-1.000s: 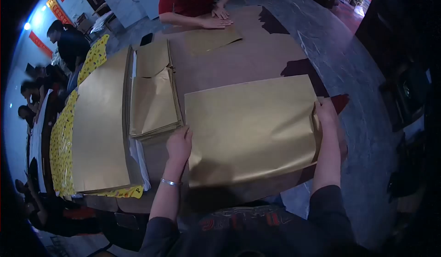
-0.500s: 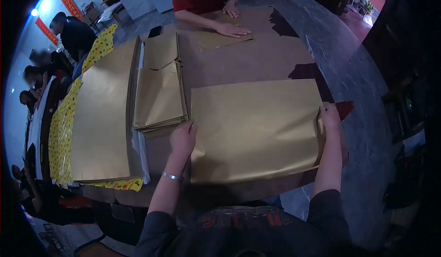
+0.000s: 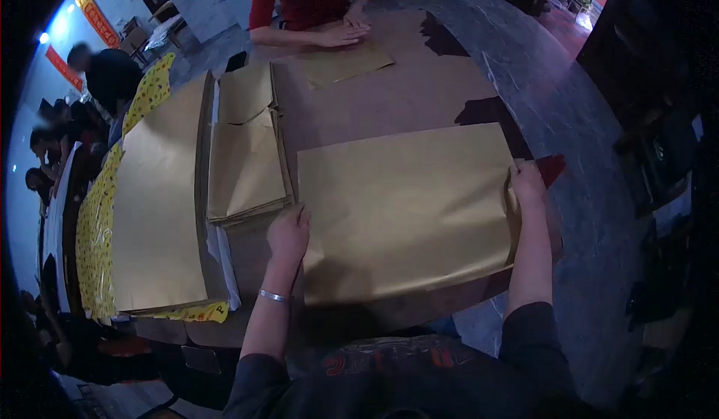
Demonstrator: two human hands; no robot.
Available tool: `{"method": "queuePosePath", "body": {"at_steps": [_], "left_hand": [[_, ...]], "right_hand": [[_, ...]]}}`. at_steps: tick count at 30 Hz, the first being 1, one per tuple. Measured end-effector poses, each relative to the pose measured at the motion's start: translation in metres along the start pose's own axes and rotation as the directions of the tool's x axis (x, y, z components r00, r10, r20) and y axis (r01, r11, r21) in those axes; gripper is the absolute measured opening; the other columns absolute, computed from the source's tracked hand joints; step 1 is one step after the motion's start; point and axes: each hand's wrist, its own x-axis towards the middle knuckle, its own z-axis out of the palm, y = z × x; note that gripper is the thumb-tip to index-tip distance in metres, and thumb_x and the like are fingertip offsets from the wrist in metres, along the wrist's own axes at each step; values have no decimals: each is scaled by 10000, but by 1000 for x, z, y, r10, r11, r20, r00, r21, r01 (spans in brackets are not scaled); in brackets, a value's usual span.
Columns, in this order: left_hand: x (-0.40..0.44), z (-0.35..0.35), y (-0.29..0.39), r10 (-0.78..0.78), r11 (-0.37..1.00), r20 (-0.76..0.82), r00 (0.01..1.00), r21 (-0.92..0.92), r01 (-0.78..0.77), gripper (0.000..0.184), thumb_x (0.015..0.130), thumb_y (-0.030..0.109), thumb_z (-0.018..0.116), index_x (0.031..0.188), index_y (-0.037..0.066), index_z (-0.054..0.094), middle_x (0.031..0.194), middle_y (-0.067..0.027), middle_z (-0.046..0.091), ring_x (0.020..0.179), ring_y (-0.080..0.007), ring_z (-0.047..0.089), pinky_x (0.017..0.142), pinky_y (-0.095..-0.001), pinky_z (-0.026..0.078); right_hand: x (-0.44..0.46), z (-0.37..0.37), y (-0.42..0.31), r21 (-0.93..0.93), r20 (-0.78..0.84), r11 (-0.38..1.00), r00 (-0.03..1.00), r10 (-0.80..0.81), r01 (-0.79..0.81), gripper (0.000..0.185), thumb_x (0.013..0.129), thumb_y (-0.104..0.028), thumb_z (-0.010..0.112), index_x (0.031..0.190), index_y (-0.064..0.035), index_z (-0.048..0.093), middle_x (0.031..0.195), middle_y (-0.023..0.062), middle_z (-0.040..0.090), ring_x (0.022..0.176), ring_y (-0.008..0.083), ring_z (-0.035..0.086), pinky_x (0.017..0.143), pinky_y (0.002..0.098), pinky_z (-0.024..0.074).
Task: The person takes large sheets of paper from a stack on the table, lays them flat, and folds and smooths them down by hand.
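Observation:
A large gold paper sheet (image 3: 404,209) lies in front of me, creased near its right side, its lower part bulging. My left hand (image 3: 289,233) is closed on the sheet's left edge, fingers pinched. My right hand (image 3: 527,181) grips its right edge near the upper corner. Left of the sheet is a stack of folded gold paper (image 3: 247,161), the top piece creased across. Further left lies a pile of large flat gold sheets (image 3: 157,209).
Across the brown table (image 3: 397,108), a person in red (image 3: 311,3) rests both hands by a smaller gold sheet (image 3: 348,63). A black phone (image 3: 236,62) lies near the far edge. Yellow patterned material (image 3: 96,247) borders the left pile. Other people are at the far left.
The camera view has shifted slightly back and forth. Both my hands keep hold of the sheet. The person across has moved their hands apart and back together.

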Motion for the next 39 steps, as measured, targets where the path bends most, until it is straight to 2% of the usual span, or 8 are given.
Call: {"method": "queuePosePath", "body": {"at_steps": [5, 10, 14, 16, 21, 26, 31, 39], "left_hand": [[0, -2, 2, 11, 998, -5, 1000, 54, -11, 275, 895, 267, 634, 1092, 88, 702, 983, -160, 696, 898, -347, 669, 778, -425, 534], [0, 0, 0, 40, 997, -27, 999, 66, -38, 264, 899, 264, 631, 1080, 86, 704, 974, -163, 693, 886, -353, 664, 772, -429, 529], [-1, 8, -8, 85, 996, -70, 994, 32, -83, 276, 905, 262, 624, 1094, 73, 696, 1003, -162, 691, 896, -354, 666, 787, -425, 531], [-1, 7, -5, 80, 996, -68, 994, 46, -77, 278, 907, 259, 620, 1101, 74, 692, 1001, -163, 692, 894, -355, 667, 790, -427, 530], [-2, -16, 17, -81, 981, 127, 989, 184, 57, 295, 902, 260, 611, 1119, 73, 680, 1005, -190, 670, 910, -354, 655, 780, -437, 526], [-29, -13, 59, 376, 920, -115, 919, -69, -385, 169, 799, 140, 708, 957, 86, 679, 933, -115, 619, 847, -322, 595, 731, -426, 490], [-39, 18, 96, 691, 717, 166, 703, -273, -641, 317, 796, 272, 723, 1056, 102, 661, 1137, -129, 575, 1063, -331, 546, 904, -450, 433], [-36, 48, 87, 560, 819, 314, 767, -68, -570, 557, 871, 444, 622, 1345, 163, 542, 1462, -139, 395, 1385, -352, 321, 1081, -638, 246]], "right_hand": [[-4, -7, -16, -95, -14, 993, 997, 72, -73, 276, 878, -229, 600, 981, 27, 604, 1027, 251, 628, 1022, 422, 594, 844, 530, 491], [-21, 15, -84, -100, -151, 934, 922, -355, 344, 273, 850, -250, 640, 1013, -32, 613, 1071, 157, 582, 1096, 340, 534, 918, 486, 450], [-54, 19, -151, 70, 95, 847, 842, -531, 527, 369, 881, -342, 616, 1114, -57, 599, 1211, 146, 541, 1220, 337, 464, 1030, 485, 369], [-63, 22, -171, 86, 234, 837, 805, -544, 541, 354, 896, -358, 593, 1122, -85, 594, 1238, 132, 517, 1252, 322, 435, 1022, 502, 367], [-67, 50, -172, 54, 111, 827, 820, -561, 559, 422, 924, -407, 550, 1229, -115, 568, 1323, 129, 465, 1284, 310, 398, 1001, 608, 351], [-70, 52, -169, 56, 76, 814, 811, -580, 578, 431, 930, -410, 535, 1246, -119, 568, 1344, 123, 451, 1279, 302, 385, 1001, 610, 346], [-68, 49, -170, 44, 117, 826, 818, -563, 562, 452, 925, -417, 537, 1276, -133, 520, 1402, 138, 412, 1346, 330, 335, 1037, 629, 292], [-34, 47, -186, 83, 274, 881, 839, -469, 465, 522, 948, -456, 460, 1347, -122, 493, 1463, 112, 388, 1389, 292, 296, 1102, 623, 225]]}}
